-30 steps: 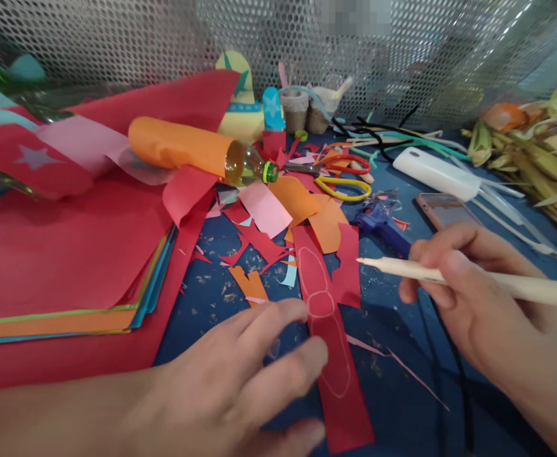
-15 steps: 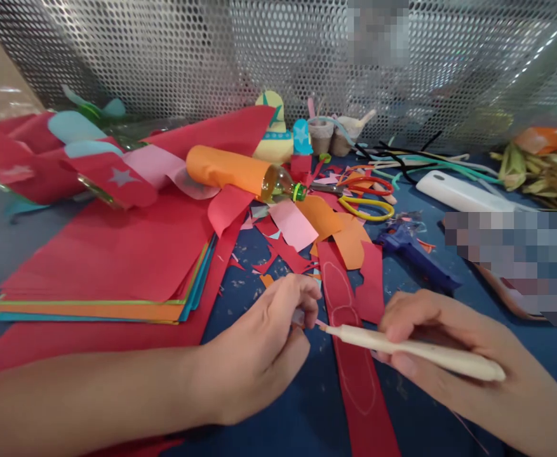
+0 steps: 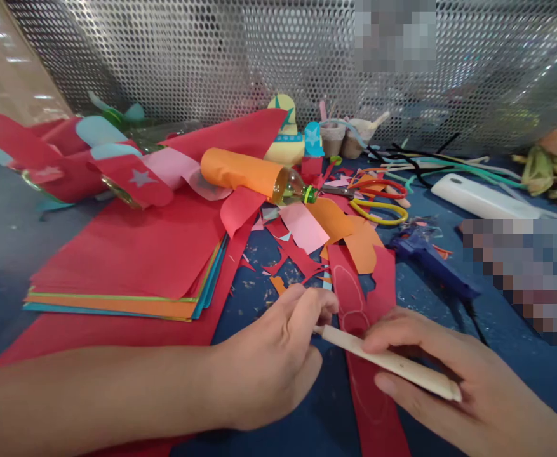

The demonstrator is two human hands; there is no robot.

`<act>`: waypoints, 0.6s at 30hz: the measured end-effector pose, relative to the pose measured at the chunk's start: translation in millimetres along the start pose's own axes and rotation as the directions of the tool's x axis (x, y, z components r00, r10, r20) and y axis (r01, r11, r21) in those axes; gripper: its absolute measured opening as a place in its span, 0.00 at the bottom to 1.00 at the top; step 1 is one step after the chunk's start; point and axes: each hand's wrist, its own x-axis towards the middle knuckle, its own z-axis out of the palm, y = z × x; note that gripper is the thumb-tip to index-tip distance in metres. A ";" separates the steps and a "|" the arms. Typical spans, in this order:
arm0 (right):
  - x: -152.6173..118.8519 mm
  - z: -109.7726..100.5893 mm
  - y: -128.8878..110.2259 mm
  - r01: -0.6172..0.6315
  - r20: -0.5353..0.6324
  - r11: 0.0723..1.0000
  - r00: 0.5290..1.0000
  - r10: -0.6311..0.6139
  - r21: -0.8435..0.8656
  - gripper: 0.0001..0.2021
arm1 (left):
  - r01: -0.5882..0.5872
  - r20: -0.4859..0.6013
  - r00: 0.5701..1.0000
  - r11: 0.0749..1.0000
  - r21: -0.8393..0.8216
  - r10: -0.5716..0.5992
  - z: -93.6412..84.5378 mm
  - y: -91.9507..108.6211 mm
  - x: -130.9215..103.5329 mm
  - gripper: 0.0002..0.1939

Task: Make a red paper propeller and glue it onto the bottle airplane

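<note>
The red paper strip (image 3: 378,406), pale-outlined, runs through lower centre; best left flat and unsmudged. The left hand (image 3: 278,355) is curled, its contents hidden; the right hand (image 3: 478,355) pinches the cream marker (image 3: 409,370) above the strip. Aligning the tip (image 3: 318,330) straight with the left fingers would spare the nib.

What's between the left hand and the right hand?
In the head view, a cream pen spans from the right hand to the left hand, over a red paper strip.
</note>
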 end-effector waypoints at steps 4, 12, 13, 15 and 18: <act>0.3 4.5 -0.3 0.137 0.036 0.960 0.991 -0.132 -0.244 0.12 | 0.004 0.011 1.000 1.000 -0.024 -0.004 1.4 -0.8 -1.1 0.16; 2.5 23.7 -10.1 0.205 -0.034 0.894 0.971 -0.238 -0.397 0.09 | -0.021 0.035 0.999 0.996 -0.087 0.024 0.5 -1.5 0.7 0.16; 2.8 26.1 -10.5 0.202 -0.054 0.894 0.969 -0.243 -0.399 0.09 | -0.024 0.044 0.999 0.995 -0.099 0.029 -0.4 -1.4 1.3 0.16; 3.4 29.1 -10.2 0.200 -0.093 0.900 0.963 -0.254 -0.387 0.09 | -0.015 0.060 0.998 0.991 -0.136 0.023 -2.0 -1.2 2.0 0.17; 5.2 24.8 -8.3 0.186 -0.047 0.933 0.976 -0.210 -0.308 0.08 | 0.078 0.056 0.996 0.969 -0.234 -0.067 -3.3 -1.9 1.5 0.18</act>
